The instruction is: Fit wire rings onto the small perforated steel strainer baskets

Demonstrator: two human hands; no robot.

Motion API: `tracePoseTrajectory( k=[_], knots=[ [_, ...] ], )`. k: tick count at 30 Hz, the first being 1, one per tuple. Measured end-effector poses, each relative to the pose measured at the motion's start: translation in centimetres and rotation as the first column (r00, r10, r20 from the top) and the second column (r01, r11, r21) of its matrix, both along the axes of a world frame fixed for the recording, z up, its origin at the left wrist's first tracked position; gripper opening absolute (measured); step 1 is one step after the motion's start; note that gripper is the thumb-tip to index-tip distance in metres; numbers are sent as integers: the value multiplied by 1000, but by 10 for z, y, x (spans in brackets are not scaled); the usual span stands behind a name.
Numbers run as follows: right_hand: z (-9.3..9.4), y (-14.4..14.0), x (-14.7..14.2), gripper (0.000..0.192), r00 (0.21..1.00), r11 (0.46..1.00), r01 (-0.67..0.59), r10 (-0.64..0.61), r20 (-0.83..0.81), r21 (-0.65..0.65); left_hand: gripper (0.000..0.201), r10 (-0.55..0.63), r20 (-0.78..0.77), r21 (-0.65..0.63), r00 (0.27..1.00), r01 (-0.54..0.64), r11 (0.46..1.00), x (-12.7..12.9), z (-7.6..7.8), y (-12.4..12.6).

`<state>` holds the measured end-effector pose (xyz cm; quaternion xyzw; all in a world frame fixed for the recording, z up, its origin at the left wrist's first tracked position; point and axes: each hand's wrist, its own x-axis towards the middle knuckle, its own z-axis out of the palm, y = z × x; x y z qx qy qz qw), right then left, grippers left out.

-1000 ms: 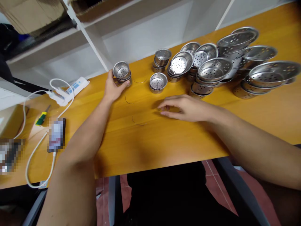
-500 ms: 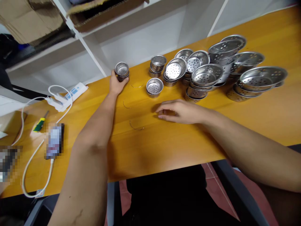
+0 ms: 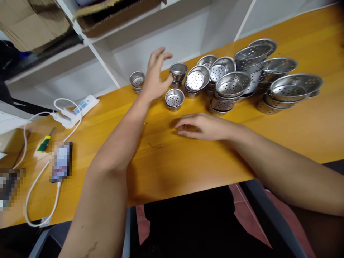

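Observation:
My left hand [image 3: 158, 77] is raised over the table's back part, fingers apart and holding nothing. To its left stands a short stack of perforated metal cups [image 3: 137, 79]; to its right is another small stack [image 3: 178, 72]. A pair of nested perforated cups [image 3: 174, 99] sits between my hands, closer to me. My right hand [image 3: 201, 126] hovers low or rests over the wood with curled fingers, a gap showing between thumb and forefinger and nothing visible in it. A thin curved wire [image 3: 154, 144] lies on the table to its left.
Several stacks of larger perforated metal bowls [image 3: 254, 57] fill the back right. At the left are a power strip [image 3: 84, 109], a white cable, a green-and-yellow screwdriver [image 3: 44, 143] and a blurred-out phone [image 3: 62, 161]. White shelving with cardboard boxes [image 3: 34, 21] rises behind the table.
My left hand has let go of the cup stack at the back left and moved right and up, away from it. The right hand has stayed in place. The view has shifted slightly.

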<state>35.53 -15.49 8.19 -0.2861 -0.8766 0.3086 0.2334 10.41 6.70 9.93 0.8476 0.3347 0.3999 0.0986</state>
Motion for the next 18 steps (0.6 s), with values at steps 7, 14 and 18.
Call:
tracePoseTrajectory(
  k=[7, 14, 18],
  knots=[
    [4, -1, 3, 35, 1000, 1000, 6, -6, -17, -10, 50, -47, -177, -317, 983, -12, 948, 16, -46, 69],
    [4, -2, 6, 35, 1000, 1000, -3, 3, -7, -15, 23, -86, -226, -190, 970, 42, 981, -10, -35, 47],
    [5, 0, 5, 35, 1000, 1000, 3, -3, -14, -16, 24, -119, -104, -182, 987, 99, 978, -19, -45, 45]
  ],
)
